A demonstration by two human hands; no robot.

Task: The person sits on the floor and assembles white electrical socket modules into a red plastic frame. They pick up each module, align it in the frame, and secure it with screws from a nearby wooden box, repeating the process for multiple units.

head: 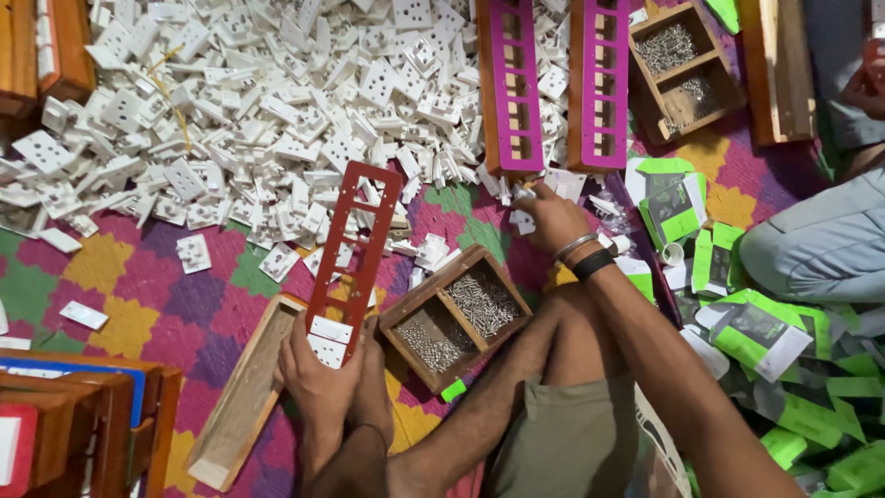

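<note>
My left hand (324,376) grips the near end of a long red slotted frame (358,249), with two white socket plates (329,339) seated in its lowest slots. The frame stands tilted over a long wooden tray (241,397). My right hand (551,217) reaches forward to the edge of a big heap of white socket plates (267,101) and closes on a white piece (523,194). A bangle and a black band circle that wrist. A wooden two-compartment box of small metal screws (456,318) sits between my hands, by my bare knee.
Two magenta slotted frames on wooden trays (553,83) lie at the top, beside another screw box (684,69). Green and white packets (737,314) are scattered on the right, where another person's leg (825,240) rests. Stacked wooden trays (83,420) stand at bottom left on a colourful mat (138,304).
</note>
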